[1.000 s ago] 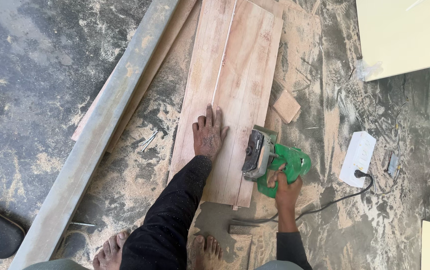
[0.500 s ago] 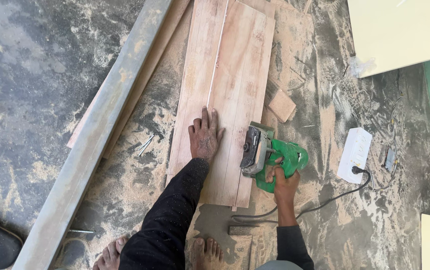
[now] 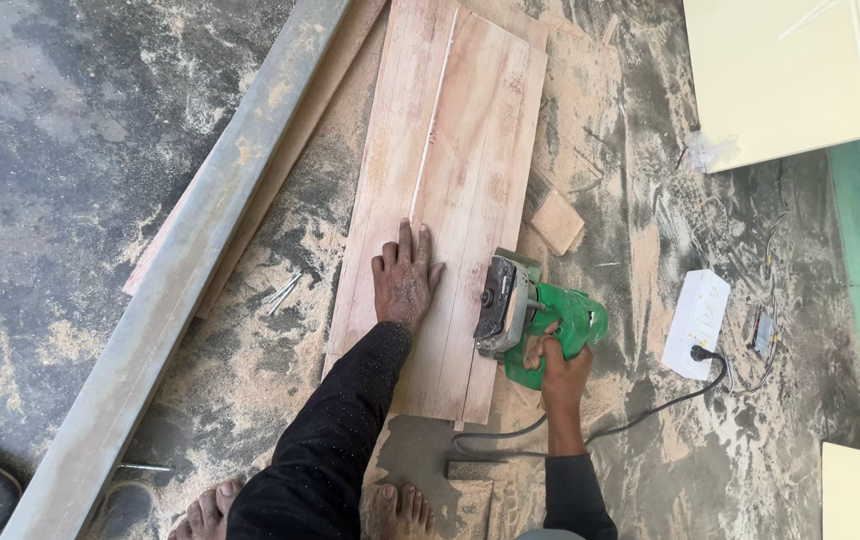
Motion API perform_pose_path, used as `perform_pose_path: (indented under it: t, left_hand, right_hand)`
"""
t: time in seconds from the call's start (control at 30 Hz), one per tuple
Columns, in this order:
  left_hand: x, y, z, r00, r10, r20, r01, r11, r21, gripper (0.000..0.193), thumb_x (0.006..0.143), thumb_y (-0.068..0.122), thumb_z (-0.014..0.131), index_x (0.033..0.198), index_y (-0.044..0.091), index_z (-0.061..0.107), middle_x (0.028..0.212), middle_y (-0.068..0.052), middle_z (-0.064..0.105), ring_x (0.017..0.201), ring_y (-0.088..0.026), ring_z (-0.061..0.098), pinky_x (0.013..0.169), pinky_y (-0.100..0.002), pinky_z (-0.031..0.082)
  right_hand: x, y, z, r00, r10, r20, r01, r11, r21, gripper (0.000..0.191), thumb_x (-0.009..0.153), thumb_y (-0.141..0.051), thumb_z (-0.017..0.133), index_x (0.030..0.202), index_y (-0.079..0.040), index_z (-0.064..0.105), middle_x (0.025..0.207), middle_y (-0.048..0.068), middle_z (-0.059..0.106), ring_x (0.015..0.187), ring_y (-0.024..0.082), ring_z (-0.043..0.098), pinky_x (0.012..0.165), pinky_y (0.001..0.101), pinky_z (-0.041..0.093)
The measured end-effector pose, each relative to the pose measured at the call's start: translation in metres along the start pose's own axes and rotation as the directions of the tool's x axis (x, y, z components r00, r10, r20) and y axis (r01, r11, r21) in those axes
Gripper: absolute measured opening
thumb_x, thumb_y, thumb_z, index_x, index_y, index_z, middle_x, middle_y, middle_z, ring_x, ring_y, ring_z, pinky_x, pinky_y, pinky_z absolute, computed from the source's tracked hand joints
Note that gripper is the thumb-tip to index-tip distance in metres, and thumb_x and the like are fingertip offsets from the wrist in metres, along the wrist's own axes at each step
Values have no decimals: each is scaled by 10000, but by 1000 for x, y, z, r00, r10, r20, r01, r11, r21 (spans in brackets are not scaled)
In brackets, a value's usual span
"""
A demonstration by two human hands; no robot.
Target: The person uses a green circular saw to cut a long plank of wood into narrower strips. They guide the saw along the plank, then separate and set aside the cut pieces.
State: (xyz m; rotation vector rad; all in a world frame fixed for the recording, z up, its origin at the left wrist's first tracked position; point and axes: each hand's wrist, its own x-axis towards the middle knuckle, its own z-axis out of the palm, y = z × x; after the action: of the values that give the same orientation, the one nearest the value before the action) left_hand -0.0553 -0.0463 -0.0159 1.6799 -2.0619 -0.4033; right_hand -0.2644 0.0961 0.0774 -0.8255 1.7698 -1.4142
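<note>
On the dusty concrete floor, at the near right edge of a plywood board [image 3: 455, 190] — one green handheld circular saw [image 3: 530, 320], its metal guard and base sitting on the board's right margin, body hanging over the sawdust beside it. Right hand [image 3: 560, 370]: fingers clenched around the saw's green handle. Left hand [image 3: 405, 283]: flat on the board just left of the saw, fingers spread and released, pressing the sheet down, gripping nothing. A pale straight line runs lengthwise up the board from near the left fingertips.

Step in hand, as judged: a lengthwise cut along the board's right strip, only just started near the close end. The next move would call for a steady push away from the body, with the holding hand kept clear of the blade's path.

Surroundings — black power cord [image 3: 590, 435] trailing from the saw to a white socket strip [image 3: 695, 322] at right; small wood offcut [image 3: 558, 222] beside the board; long grey timber beam [image 3: 180, 280] lying diagonally at left; bare feet [image 3: 400, 510] at the bottom edge; pale yellow panel [image 3: 800, 70] at upper right
</note>
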Motion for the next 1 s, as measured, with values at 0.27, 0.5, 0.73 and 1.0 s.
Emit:
perform_pose_path:
  t: [0.27,0.5,0.73,1.0]
  left_hand:
    - [0,0,0,1000,8,-20,-8,1000,-12,659,1015,492,528,1528,84,456,1567,-224,415,1089,-308,527,885,-441,435]
    - [0,1,-1,1000,-1,-7,1,1000,-4,656,1010,484,540,1522,81,461,1559,-220,422,1088,-307,530,890,-446,437]
    - [0,0,-3,1000,6,-5,-6,1000,-15,654,1014,485,533,1517,72,468,1552,-228,426,1078,-302,529,892,-441,440]
    - [1,-1,-1,1000,6,-5,-6,1000,-22,652,1019,488,514,1519,73,463,1548,-236,426,1065,-304,529,877,-444,440]
  right_hand:
    - [11,-1,4,1000,-2,3,2,1000,31,111,928,19,522,1032,15,562,701,69,528,524,167,521,481,342,447]
    - [23,-4,8,999,-26,23,25,998,51,115,919,15,520,1027,5,557,692,62,525,502,156,512,476,331,459]
    - [29,-11,14,1000,-22,10,22,999,33,110,908,24,531,1011,2,562,690,66,538,500,155,513,464,334,453]
    - [38,-19,21,998,-52,36,51,998,49,112,913,27,521,1016,-3,555,686,65,528,496,153,509,457,329,445]
